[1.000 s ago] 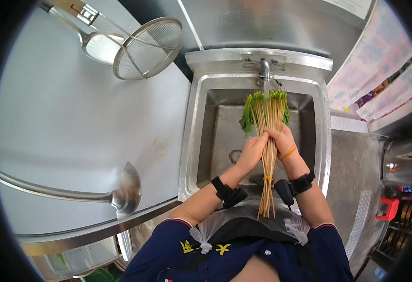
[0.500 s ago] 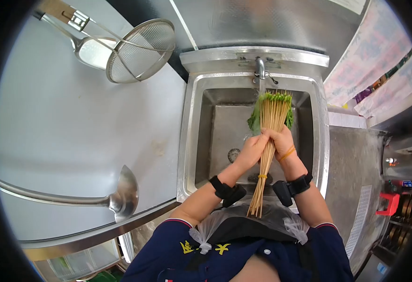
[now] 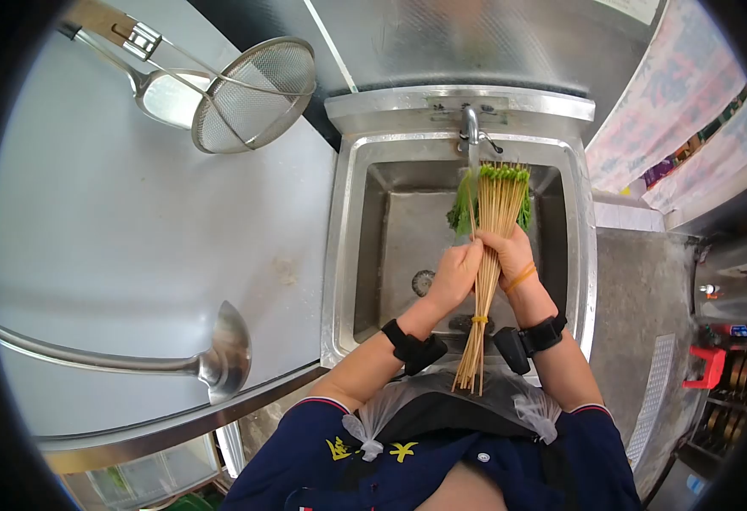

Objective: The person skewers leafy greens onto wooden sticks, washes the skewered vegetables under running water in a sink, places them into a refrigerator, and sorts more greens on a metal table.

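Head view: bundle of skewers (image 3: 499, 209) gripped two-handed over the sink (image 3: 342, 255)

Nearest, above the dark apron (image 3: 429, 417) at the sink's near edge: bare stick ends, poking out past a yellow band (image 3: 479, 318). Farther in, over the middle of the sink: left hand (image 3: 457, 274) and right hand (image 3: 511, 254), both closed round the sticks beyond that band, thumbs close together. Toward the sink's far side: leafy greens (image 3: 460, 213) hanging off the tips, just below the tap (image 3: 471, 123) at the sink's back.

Probably light for such bulk, stiff along the wood, soft and easily torn at the leaves, slippery where wet. Best taken round the bare sticks, between band and greens; likely to fan out at the tips if held by the band alone.

Compared with half a second ago: one stick now split from the rest on the left side of the bundle, with a gap opened below the tap; perhaps pinched by the left fingertips, too small to tell. Both hands in much the same spot over the sink.

Left of the sink, lying on the counter (image 3: 135, 230): a ladle (image 3: 224, 353) and, farther off, a strainer (image 3: 258, 94)
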A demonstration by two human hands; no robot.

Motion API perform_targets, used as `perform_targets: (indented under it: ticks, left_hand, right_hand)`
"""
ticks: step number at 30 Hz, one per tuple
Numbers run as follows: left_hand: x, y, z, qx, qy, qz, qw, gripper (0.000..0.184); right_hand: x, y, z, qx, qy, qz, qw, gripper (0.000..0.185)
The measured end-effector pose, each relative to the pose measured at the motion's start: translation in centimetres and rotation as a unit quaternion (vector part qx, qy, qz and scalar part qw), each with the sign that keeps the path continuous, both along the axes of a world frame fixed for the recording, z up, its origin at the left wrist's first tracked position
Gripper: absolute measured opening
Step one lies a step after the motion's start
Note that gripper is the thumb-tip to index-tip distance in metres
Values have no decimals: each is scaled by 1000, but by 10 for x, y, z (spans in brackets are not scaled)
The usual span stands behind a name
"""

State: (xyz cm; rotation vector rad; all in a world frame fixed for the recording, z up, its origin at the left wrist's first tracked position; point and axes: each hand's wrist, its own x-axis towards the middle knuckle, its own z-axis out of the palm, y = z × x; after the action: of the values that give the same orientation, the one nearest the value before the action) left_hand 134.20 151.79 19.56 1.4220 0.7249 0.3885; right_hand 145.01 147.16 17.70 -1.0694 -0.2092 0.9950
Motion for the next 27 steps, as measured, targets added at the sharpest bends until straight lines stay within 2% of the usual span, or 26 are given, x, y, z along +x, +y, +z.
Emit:
perform_targets:
  ticks: [4, 6, 10, 13, 15, 18, 19, 21, 22, 24, 27]
  left_hand:
    - [-3, 3, 4, -1, 22, -14, 1000, 39]
    - [-2, 2, 10, 63, 55, 58, 995, 35]
    - [-2, 4, -9, 137, 39, 67, 988, 32]
    - [0, 2, -14, 107, -8, 92, 990, 32]
    - [-1, 1, -11, 40, -17, 89, 995, 31]
    - [2, 0, -10, 54, -69, 90, 992, 31]
    - [1, 1, -5, 54, -69, 90, 992, 31]
    - [-4, 5, 8, 70, 45, -37, 996, 32]
    - [-6, 11, 8, 70, 45, -37, 996, 32]
    - [-6, 19, 7, -6, 37, -107, 994, 32]
    - [-6, 11, 10, -8, 12, -50, 999, 33]
  right_hand:
    - [-2, -1, 1, -9, -19, -9, 1000, 31]
    - [-3, 1, -3, -5, -22, -20, 1000, 31]
    - [-4, 2, -4, -1, -22, -29, 999, 30]
    - [-4, 0, 1, -5, -19, -16, 1000, 31]
    - [-6, 1, 1, -4, -29, -21, 999, 31]
    - [-6, 2, -4, -7, -56, -28, 998, 31]
    - [-5, 2, -5, -10, -74, -31, 997, 31]
    - [-1, -1, 0, -15, -73, -20, 997, 32]
    - [0, -2, 2, -21, -73, -8, 997, 32]
    - [1, -2, 3, -15, -75, -3, 997, 33]
    - [1, 0, 1, -13, -80, -7, 997, 33]
